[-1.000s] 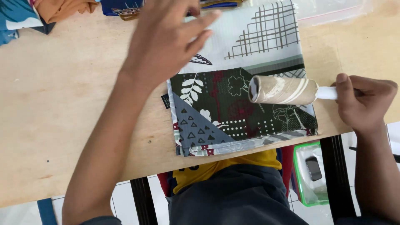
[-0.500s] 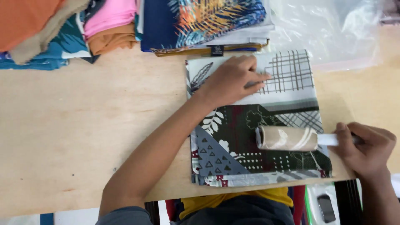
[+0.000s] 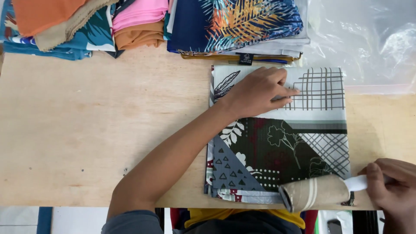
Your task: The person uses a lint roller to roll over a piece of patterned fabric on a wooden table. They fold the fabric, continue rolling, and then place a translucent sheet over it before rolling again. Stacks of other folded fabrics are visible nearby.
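— Since half a second back, what has moved?

— Down toward the near edge goes the lint roller (image 3: pixel 318 193); it sat mid-cloth before and now lies at the bottom right corner of the folded patterned cloth (image 3: pixel 281 134). The left hand has barely shifted on the cloth's pale upper part.

— And the surface, seen from the head camera?

— Bare light wooden table (image 3: pixel 86 130). Beyond the cloth's far edge lie stacked folded fabrics (image 3: pixel 151 24): orange, tan, pink, teal, and a dark blue one with a palm-leaf print. Off the cloth's far right corner sits clear plastic sheeting (image 3: pixel 368 39). Below the table's near edge, a pale floor shows.

— Where are the hands relative to the cloth?

— Left hand (image 3: pixel 255 92) lies flat, fingers spread and released, pressing the cloth's upper part. Right hand (image 3: pixel 392 186), just off the cloth's lower right corner, is closed around the roller's white handle, with the roller drum resting on the cloth's corner.
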